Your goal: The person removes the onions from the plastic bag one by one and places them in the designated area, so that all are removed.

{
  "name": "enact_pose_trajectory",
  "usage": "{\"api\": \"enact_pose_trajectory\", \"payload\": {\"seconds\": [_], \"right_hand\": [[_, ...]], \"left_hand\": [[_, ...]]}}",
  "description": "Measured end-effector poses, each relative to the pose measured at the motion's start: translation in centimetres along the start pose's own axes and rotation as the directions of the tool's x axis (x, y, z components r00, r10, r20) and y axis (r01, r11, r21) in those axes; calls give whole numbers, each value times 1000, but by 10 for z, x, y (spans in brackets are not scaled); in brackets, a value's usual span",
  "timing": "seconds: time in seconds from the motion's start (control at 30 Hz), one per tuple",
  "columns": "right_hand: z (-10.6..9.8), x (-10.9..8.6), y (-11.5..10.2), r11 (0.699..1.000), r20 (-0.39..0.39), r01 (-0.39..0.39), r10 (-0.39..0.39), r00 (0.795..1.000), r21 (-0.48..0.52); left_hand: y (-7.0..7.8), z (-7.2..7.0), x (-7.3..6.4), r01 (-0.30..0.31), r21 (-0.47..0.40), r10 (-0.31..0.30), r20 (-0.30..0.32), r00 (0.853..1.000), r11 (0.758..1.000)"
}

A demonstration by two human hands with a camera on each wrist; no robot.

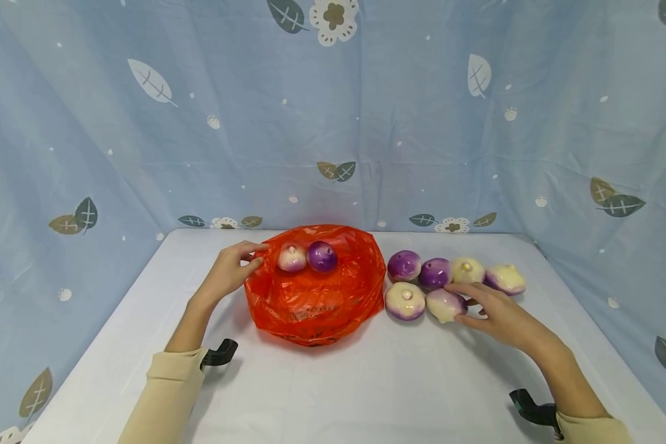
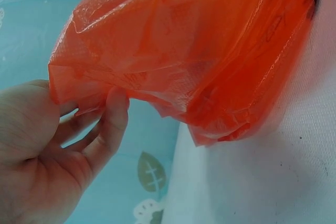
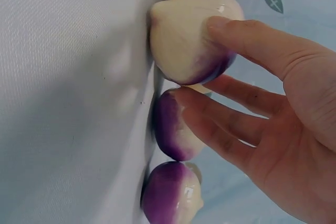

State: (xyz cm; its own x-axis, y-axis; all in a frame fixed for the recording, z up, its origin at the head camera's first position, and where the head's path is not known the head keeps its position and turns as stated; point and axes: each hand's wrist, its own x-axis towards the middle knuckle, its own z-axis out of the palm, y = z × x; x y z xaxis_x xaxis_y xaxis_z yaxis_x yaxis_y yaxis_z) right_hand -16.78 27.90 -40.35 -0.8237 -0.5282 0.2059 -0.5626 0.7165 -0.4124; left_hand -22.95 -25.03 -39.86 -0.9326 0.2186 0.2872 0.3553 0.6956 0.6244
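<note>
My left hand (image 1: pixel 232 266) pinches the left rim of a red plastic bag (image 1: pixel 311 320), which lies spread wide with its mouth facing up. In the left wrist view, the thumb is partly behind the thin film (image 2: pixel 131 51). Two glossy purple-and-white turnips, one pale (image 1: pixel 292 257) and one mostly purple (image 1: pixel 322 256), sit inside the bag near its back. To the bag's right, my right hand (image 1: pixel 502 311) holds a turnip (image 1: pixel 445 306) at the front of a cluster, thumb on its near side. The right wrist view shows that turnip (image 3: pixel 181 35) between thumb and fingers.
Around the held turnip are a white-topped turnip (image 1: pixel 404 301) on its left and a back row with two purple turnips (image 1: pixel 404 266), a pale one (image 1: pixel 467 271) and one lying sideways (image 1: pixel 505 279). A white table (image 1: pixel 333 394) meets a blue leaf-patterned curtain (image 1: pixel 255 123).
</note>
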Motion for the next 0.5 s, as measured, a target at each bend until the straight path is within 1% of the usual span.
{"api": "enact_pose_trajectory", "payload": {"seconds": [0.07,0.17,0.37,0.5], "right_hand": [[0,0,0,1000,-3,2,-2,1000,11],[1,1,1,1000,-14,25,-25,1000,11],[4,4,4,993,-60,101,-105,993,-64],[5,5,5,989,-70,90,-99,993,-115]], "left_hand": [[0,0,0,1,-1,-1,1,1000,1000],[-1,-1,0,4,-3,-4,2,1000,1000],[-1,0,0,11,-5,-11,1,1000,1000],[0,0,0,7,-8,-7,1,1000,1000]]}}
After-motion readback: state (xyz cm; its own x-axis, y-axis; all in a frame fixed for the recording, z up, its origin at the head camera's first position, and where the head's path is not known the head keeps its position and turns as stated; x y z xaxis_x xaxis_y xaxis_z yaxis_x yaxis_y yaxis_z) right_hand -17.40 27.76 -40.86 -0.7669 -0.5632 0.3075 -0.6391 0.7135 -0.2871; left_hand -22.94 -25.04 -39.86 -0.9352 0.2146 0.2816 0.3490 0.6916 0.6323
